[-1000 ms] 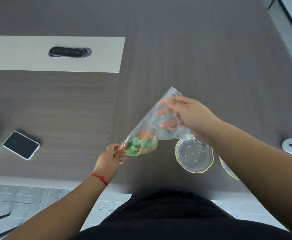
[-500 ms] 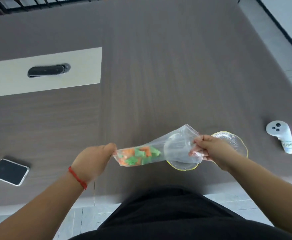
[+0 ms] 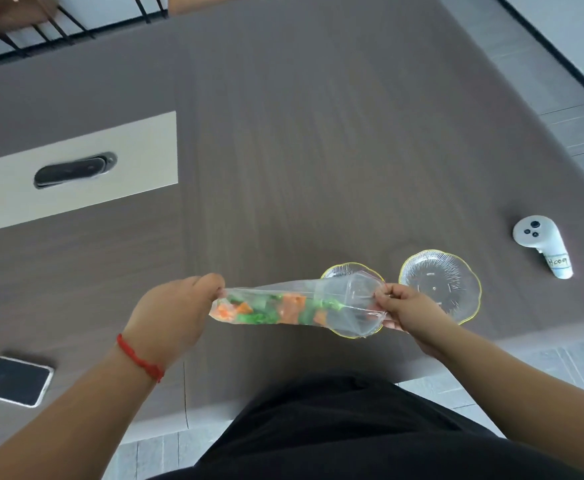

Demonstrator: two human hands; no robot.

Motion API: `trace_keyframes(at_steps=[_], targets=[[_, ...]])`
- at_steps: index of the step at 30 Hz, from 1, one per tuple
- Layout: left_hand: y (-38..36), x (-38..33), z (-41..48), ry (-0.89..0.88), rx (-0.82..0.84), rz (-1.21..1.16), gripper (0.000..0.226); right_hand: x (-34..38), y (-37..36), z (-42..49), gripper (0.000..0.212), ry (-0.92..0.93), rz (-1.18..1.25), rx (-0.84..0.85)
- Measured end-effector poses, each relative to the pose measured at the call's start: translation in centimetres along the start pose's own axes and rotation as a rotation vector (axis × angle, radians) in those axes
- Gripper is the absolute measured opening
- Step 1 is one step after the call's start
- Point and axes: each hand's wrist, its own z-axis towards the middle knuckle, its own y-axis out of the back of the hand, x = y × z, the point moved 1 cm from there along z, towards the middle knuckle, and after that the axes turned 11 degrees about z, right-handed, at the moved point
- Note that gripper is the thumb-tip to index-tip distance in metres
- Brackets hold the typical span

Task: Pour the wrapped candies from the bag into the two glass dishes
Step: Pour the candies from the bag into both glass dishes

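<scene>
Head view: 2 hands (left hand [image 3: 171,315], right hand [image 3: 408,311]) stretch bag [image 3: 297,306] sideways.

Brown table [image 3: 318,150] – two glass dishes [image 3: 440,285], phone [image 3: 15,381], controller [image 3: 543,249]

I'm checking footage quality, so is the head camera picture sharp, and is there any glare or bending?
Head view: mild motion blur on the phone and the dark table insert; the bag and right glass dish read clearly; wide-angle bending at the table edges; soft light, no harsh glare.

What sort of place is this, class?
Probably an office or meeting room: a long wood-grain table with a built-in cable hatch, a phone and a white handheld controller lying on it.
</scene>
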Motion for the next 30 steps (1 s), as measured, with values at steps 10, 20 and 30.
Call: trace_keyframes(at_steps=[10,20,30], targets=[[2.0,-1.8,0.4,0.143,-0.084,-0.196,0.022,-0.2,0.2,0.2,0.01,-0.003,0.075,0.009],[1.2,-1.7,-0.2,0.258,-0.008,-0.148,0.024,0.9,0.0,0.3,0.007,0.026,0.061,0.037],[3.3,-2.4,-0.2,0.316,-0.1,-0.158,0.034,1.8,-0.6,0.9,0.011,-0.022,0.056,0.02]])
